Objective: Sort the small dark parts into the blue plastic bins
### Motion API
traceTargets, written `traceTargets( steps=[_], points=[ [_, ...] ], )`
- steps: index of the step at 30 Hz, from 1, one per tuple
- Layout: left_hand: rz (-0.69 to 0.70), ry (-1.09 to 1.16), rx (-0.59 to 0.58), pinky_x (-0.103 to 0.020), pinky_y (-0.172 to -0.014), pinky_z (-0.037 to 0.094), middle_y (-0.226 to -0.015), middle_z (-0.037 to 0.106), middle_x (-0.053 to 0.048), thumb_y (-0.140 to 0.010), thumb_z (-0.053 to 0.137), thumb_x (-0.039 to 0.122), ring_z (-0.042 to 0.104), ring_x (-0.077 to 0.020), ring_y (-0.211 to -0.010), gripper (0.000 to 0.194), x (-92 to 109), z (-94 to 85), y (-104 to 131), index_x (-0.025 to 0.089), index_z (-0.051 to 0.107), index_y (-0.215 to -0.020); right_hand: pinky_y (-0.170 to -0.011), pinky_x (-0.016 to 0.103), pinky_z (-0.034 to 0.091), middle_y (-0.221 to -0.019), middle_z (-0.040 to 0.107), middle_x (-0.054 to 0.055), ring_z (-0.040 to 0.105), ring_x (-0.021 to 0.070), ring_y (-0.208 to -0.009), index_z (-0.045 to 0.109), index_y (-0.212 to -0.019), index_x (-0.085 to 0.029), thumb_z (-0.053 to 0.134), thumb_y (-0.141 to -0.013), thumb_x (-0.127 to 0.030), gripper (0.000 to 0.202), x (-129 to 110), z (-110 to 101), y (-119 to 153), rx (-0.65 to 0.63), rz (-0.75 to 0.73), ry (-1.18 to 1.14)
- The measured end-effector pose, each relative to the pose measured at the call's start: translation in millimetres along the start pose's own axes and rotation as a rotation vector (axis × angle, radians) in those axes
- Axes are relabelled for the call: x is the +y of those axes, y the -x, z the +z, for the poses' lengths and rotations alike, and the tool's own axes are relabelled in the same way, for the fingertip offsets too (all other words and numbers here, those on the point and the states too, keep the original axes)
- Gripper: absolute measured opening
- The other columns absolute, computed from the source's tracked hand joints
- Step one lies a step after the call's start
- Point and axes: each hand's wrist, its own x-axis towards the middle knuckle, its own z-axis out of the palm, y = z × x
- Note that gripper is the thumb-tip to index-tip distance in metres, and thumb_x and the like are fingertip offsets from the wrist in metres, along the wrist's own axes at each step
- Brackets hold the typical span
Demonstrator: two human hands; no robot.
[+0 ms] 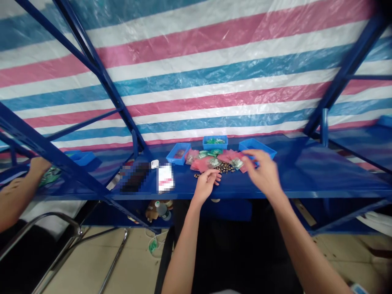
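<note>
While both forearms reach forward over the near edge of the blue desk (306,171), the step in hand appears to be the handling of small pink bags (202,165) and loose brass-coloured parts (225,168), which lie close together in the middle of the desktop. From this pose, the next move would seem to call for a light fingertip pinch, since the parts are tiny and the bags look thin and slippery, with care not to scatter the pile. The person's left hand (207,181) is low at the near left side of the parts, its fingers loosely curled toward the right; whether anything is pinched there cannot be told. The right hand (262,169) is higher and farther right, beside the rightmost bags, its palm turned down and its fingers pointing inward. It is blurred, so its grip and any contact with a bag are unclear. The two hands are apart, with the parts and bags between them. Behind the bags stand a left tray (174,160), a middle tray (215,147) holding green packets, and a right tray (253,143) partly hidden by the right hand.
</note>
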Motion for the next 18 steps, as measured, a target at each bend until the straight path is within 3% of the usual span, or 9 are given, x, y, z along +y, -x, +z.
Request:
traceTargets(
  steps=[4,6,11,15,18],
  points=[
    [-0.012,0.000,0.006,-0.027,-0.066,0.055,-0.095,0.072,-0.012,-0.094,0.055,0.041,0.068,-0.0173,-0.079,0.034,-2,-0.5,-1,0.013,0.067,-0.110,-0.095,0.053,0.045,-0.129,0.062,0.015,0.055,0.0346,-0.117,0.061,-0.130,-0.022,0.055,-0.094,-0.039,0.041,-5,33,11,-0.120,0.160,0.053],
    [-0.016,0.001,0.002,-0.027,-0.067,0.055,-0.095,0.072,-0.012,-0.094,0.056,0.041,0.068,-0.0176,-0.080,0.035,-2,-0.4,-2,0.013,0.068,-0.110,-0.096,0.052,0.044,-0.130,0.062,0.013,0.054,0.0340,-0.118,0.061,-0.130,-0.023,0.054,-0.094,-0.037,0.039,-2,43,15,-0.144,0.199,0.037],
    [-0.013,0.004,0.012,-0.028,-0.066,0.055,-0.096,0.071,-0.013,-0.093,0.056,0.042,0.068,-0.0185,-0.081,0.036,-3,-0.1,-1,0.013,0.067,-0.111,-0.096,0.046,0.043,-0.124,0.066,0.011,0.058,0.0290,-0.112,0.066,-0.123,-0.023,0.048,-0.096,-0.029,0.033,6,44,17,-0.150,0.177,-0.007],
    [-0.021,0.014,0.021,-0.028,-0.066,0.055,-0.095,0.071,-0.013,-0.093,0.056,0.043,0.068,-0.0186,-0.081,0.037,-3,0.2,-1,0.013,0.067,-0.112,-0.091,0.046,0.045,-0.132,0.060,0.016,0.057,0.0329,-0.112,0.064,-0.127,-0.019,0.052,-0.093,-0.031,0.038,4,43,19,-0.133,0.197,0.074],
    [-0.023,0.013,0.015,-0.028,-0.067,0.055,-0.096,0.071,-0.013,-0.093,0.055,0.042,0.068,-0.0183,-0.081,0.036,-3,0.7,-2,0.013,0.067,-0.112,-0.093,0.047,0.045,-0.128,0.063,0.016,0.058,0.0340,-0.112,0.064,-0.127,-0.018,0.052,-0.092,-0.032,0.040,3,44,18,-0.131,0.215,0.052]
  ],
)
